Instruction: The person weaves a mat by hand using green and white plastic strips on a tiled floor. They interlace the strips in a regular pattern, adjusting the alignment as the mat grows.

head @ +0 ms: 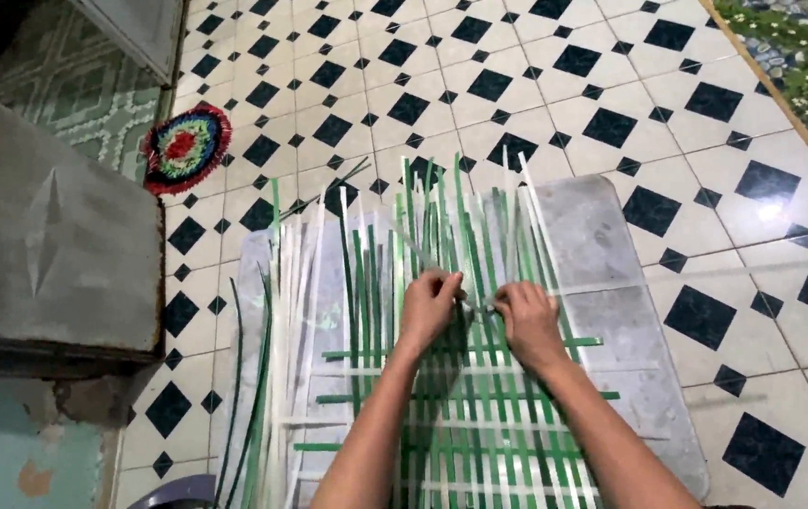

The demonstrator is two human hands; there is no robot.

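My left hand point(427, 306) and right hand point(528, 320) fingers pinch what looks like one white strip point(473, 300) between them, centre frame. Green-and-white woven mat point(479, 424) spreads toward 6 o'clock on grey board point(602, 273). Round rug point(184, 148) at 10 o'clock.

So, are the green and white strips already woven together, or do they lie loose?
Partly woven. Near the person, cross strips interlace the green and white strips; beyond the left hand and right hand they fan out loose.

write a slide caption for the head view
Left hand and right hand pinch green and white strips woven on a board.
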